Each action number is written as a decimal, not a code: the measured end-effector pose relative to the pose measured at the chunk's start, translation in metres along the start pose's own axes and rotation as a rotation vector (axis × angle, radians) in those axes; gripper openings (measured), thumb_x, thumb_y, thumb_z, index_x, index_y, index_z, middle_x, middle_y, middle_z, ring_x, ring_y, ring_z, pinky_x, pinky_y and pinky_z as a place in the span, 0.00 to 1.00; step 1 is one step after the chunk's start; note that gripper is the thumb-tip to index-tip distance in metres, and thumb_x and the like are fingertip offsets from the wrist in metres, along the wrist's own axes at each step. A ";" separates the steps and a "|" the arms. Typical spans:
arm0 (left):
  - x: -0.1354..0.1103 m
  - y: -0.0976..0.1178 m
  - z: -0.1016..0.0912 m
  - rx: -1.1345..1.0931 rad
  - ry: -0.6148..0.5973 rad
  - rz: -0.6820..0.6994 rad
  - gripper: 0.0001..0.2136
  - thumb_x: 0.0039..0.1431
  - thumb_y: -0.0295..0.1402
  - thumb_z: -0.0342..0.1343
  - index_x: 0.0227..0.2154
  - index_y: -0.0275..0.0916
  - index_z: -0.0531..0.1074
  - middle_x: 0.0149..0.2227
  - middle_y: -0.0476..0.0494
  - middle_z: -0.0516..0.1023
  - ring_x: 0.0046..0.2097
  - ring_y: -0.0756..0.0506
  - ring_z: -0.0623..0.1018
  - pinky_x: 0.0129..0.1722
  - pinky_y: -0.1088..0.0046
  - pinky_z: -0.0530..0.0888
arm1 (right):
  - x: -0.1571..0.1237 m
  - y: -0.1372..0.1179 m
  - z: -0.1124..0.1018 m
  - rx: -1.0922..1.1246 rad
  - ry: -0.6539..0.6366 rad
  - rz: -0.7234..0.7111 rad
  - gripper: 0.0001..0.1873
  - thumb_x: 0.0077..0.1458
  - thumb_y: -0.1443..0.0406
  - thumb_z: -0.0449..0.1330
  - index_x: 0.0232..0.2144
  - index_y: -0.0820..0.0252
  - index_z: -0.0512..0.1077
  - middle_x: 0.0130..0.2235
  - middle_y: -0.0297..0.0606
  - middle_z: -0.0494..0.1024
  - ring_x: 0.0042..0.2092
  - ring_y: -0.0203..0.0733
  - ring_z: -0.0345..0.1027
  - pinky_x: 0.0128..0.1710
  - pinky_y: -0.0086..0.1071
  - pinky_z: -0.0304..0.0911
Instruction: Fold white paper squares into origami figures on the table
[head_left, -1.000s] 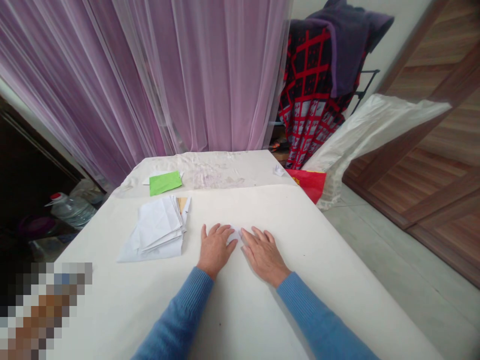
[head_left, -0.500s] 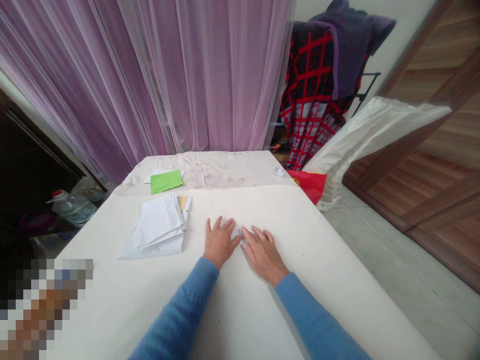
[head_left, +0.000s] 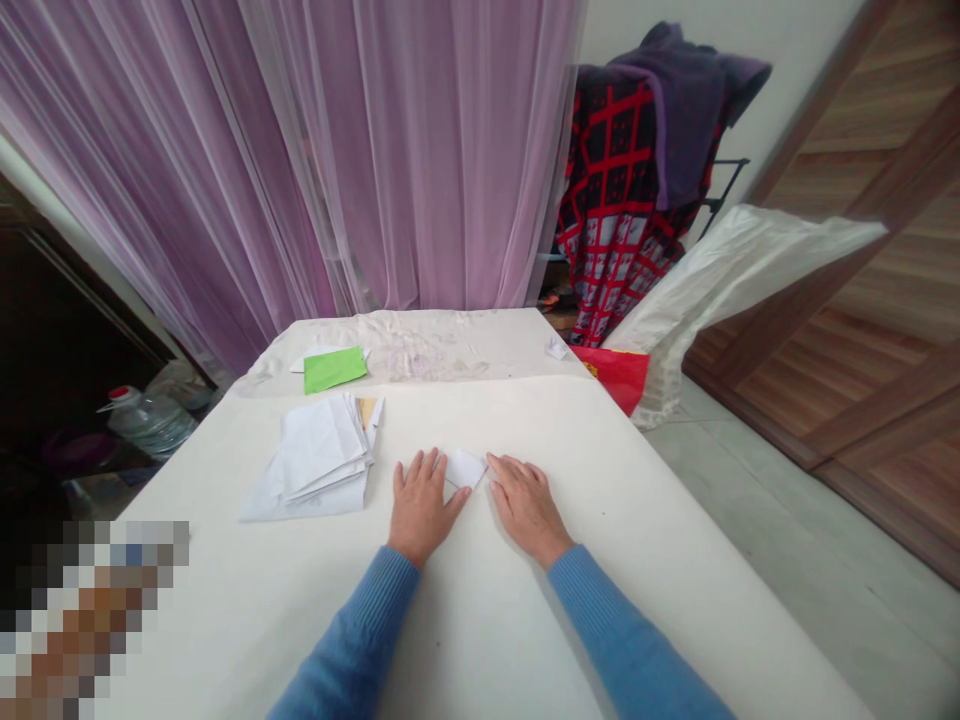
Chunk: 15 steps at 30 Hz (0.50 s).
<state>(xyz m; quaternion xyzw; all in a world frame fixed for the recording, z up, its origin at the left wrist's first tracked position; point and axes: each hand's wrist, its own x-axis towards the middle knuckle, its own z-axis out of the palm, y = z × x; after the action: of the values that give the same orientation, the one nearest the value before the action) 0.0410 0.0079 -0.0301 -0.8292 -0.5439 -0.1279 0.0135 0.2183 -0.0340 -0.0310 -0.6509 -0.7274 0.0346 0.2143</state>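
Resting flat on the white-covered bench (head_left: 225,540), the left hand (head_left: 424,508) and right hand (head_left: 527,508) lie wide open and grip nothing, spread either side of a small folded piece of white paper (head_left: 465,469). It looks light, thin and easily creased, probably best pinched at a corner. A loose stack of white sheets (head_left: 315,462) lies just beyond the left hand.

Head-worn view, facing forward, looking down at left hand (head_left: 424,505), right hand (head_left: 527,508)

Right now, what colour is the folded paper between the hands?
The folded paper is white, best in the head view.
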 end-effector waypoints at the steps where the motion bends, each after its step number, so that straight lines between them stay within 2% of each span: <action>1: -0.001 -0.001 0.001 -0.010 0.008 -0.013 0.25 0.63 0.48 0.47 0.57 0.38 0.66 0.63 0.36 0.65 0.64 0.34 0.62 0.62 0.43 0.58 | 0.002 0.000 0.000 0.002 0.012 0.030 0.22 0.65 0.65 0.44 0.58 0.58 0.64 0.57 0.43 0.71 0.60 0.44 0.59 0.58 0.41 0.50; 7: -0.001 -0.002 0.005 -0.064 0.043 -0.033 0.23 0.61 0.46 0.51 0.55 0.39 0.67 0.62 0.34 0.66 0.64 0.34 0.63 0.62 0.44 0.58 | 0.018 -0.007 0.005 0.010 0.057 0.212 0.14 0.61 0.60 0.53 0.44 0.56 0.74 0.59 0.43 0.69 0.61 0.50 0.56 0.58 0.46 0.51; 11: -0.001 -0.004 0.007 -0.076 0.059 -0.020 0.23 0.61 0.46 0.52 0.54 0.40 0.67 0.61 0.35 0.67 0.63 0.34 0.64 0.61 0.43 0.58 | 0.028 -0.009 0.010 0.109 0.074 0.283 0.07 0.56 0.62 0.58 0.35 0.56 0.75 0.59 0.42 0.69 0.62 0.50 0.56 0.59 0.48 0.48; 15: -0.002 -0.004 0.010 -0.107 0.094 0.000 0.22 0.59 0.45 0.55 0.53 0.41 0.68 0.60 0.35 0.69 0.62 0.33 0.65 0.60 0.42 0.59 | 0.034 -0.005 0.013 0.264 0.098 0.346 0.03 0.50 0.65 0.59 0.30 0.56 0.73 0.54 0.39 0.75 0.61 0.51 0.59 0.60 0.49 0.47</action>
<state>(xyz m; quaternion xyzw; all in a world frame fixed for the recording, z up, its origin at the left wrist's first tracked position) 0.0382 0.0096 -0.0408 -0.8217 -0.5351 -0.1959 -0.0054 0.2074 0.0004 -0.0320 -0.7330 -0.5829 0.1340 0.3239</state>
